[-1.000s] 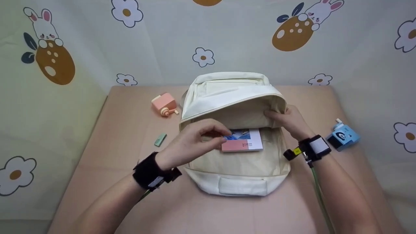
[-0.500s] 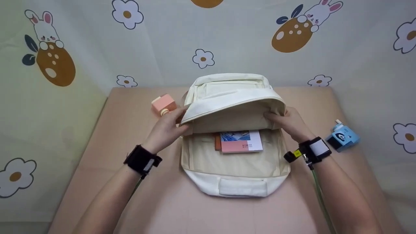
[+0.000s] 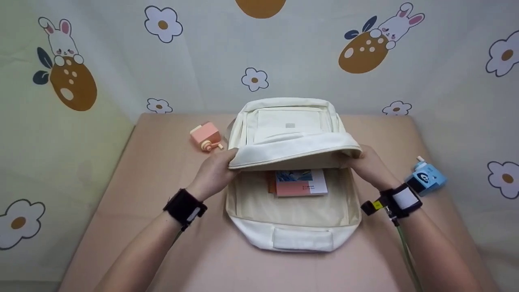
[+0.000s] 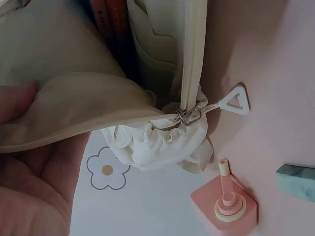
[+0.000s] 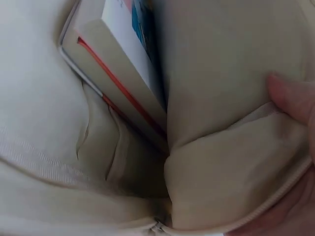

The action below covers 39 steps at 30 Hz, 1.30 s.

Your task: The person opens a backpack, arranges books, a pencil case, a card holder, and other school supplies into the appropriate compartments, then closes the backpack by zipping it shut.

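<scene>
1 backpack [image 3: 247, 236] mid-table, unzipped, w/ at least 2 books in its main compartment: 1 pink/white/blue [image 3: 302, 190] on top, 1 orange-brown [image 3: 271, 184] peeking out L. 2 hands, both grasping: L hand [image 3: 214, 172] pinches L edge of flap [image 3: 296, 151], R hand [image 3: 371, 167] grips R edge, thumbs on lining side. Bag = off-white fabric, smooth beige lining, slightly creased; 1 triangular zip pull [image 4: 237, 101] hangs L. 2 boxy crank gadgets: pink [image 3: 205, 136] far L, blue [image 3: 430, 178] at R, partly behind R wristband [image 3: 403, 198]. 1 green block [image 4: 296, 182] nr pink one, seen in L wrist view. Flap covers books' far ends. Table [image 3: 138, 194] pinkish; bunny/flower-print curtain [image 3: 202, 48] behind.
</scene>
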{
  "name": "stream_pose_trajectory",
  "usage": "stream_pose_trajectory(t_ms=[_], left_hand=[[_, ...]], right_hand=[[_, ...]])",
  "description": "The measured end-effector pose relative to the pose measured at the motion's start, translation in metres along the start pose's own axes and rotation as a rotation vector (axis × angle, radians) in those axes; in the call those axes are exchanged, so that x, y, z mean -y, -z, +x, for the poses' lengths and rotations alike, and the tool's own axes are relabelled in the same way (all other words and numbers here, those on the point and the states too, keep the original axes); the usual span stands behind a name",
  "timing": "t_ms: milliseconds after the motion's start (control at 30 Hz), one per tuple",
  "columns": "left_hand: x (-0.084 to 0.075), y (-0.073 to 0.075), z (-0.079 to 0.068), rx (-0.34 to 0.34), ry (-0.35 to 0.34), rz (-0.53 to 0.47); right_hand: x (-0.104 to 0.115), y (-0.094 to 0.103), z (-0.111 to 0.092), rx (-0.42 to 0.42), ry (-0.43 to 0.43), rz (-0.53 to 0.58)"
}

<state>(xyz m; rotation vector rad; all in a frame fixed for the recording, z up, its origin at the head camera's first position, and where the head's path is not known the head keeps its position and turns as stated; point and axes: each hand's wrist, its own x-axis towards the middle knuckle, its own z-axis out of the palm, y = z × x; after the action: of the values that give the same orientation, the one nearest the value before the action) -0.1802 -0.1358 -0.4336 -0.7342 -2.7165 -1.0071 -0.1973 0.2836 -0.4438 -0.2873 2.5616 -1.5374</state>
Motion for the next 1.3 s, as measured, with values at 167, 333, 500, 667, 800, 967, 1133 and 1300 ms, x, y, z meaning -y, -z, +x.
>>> stream_pose_trajectory(t_ms=[167,333,500,667,800,967,1133,1300], left_hand=[[-0.001,-0.004,-0.006,-0.019,-0.058,0.037],[-0.001,-0.007,-0.014,-0.027,-0.122,0.06],[0.002,-0.011,-0.021,-0.044,-0.21,0.073],[0.008,-0.016,-0.03,-0.063,-0.35,0.164],[0.013,-0.021,-0.037,-0.071,-0.459,0.243],[0.016,-0.023,-0.045,-0.008,-0.518,0.288],[0.014,-0.021,-0.052,0.155,-0.527,0.615],[0.021,-0.026,-0.053,0.2,-0.579,0.539]], right_hand=[[0.003,0.001,-0.014,0.003,0.119,-0.162],[0.009,0.004,-0.033,-0.012,0.217,-0.341],[0.01,0.007,-0.054,-0.068,0.367,-0.565],[0.0,0.002,-0.066,-0.14,0.549,-0.716],[-0.011,-0.004,-0.073,-0.177,0.644,-0.753],[-0.02,-0.01,-0.078,-0.159,0.665,-0.759],[-0.029,-0.013,-0.083,-0.154,0.709,-0.788],[-0.036,-0.017,-0.087,-0.112,0.741,-0.795]])
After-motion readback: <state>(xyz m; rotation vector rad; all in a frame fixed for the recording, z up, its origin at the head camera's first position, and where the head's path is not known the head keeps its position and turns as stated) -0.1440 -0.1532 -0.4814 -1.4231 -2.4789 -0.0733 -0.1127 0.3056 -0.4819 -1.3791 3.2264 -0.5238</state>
